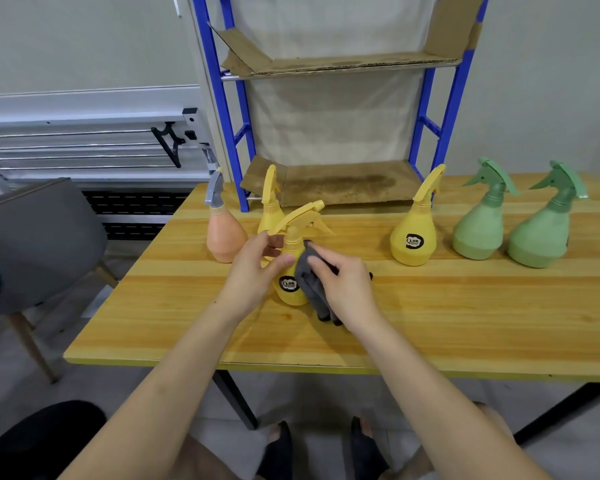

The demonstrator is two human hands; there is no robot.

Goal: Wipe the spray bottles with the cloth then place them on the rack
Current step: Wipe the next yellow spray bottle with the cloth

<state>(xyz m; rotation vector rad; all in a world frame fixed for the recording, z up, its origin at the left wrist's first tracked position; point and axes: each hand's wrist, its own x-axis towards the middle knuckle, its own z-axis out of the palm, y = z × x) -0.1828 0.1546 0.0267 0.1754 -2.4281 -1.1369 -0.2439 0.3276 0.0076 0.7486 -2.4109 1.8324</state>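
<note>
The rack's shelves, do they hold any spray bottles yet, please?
No, the rack holds only cardboard liners; all six bottles stand on the table.

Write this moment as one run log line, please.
step: wiping | left hand: holds yellow spray bottle | right hand: presses grey cloth on it | rack: no bottles

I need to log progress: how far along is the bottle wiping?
Nothing is done yet: both rack shelves hold only cardboard. In hand: the left hand grips a yellow bottle while the right hand presses the grey cloth against it. Left: five more bottles on the table, peach, two yellow and two green, then racking all six.
</note>
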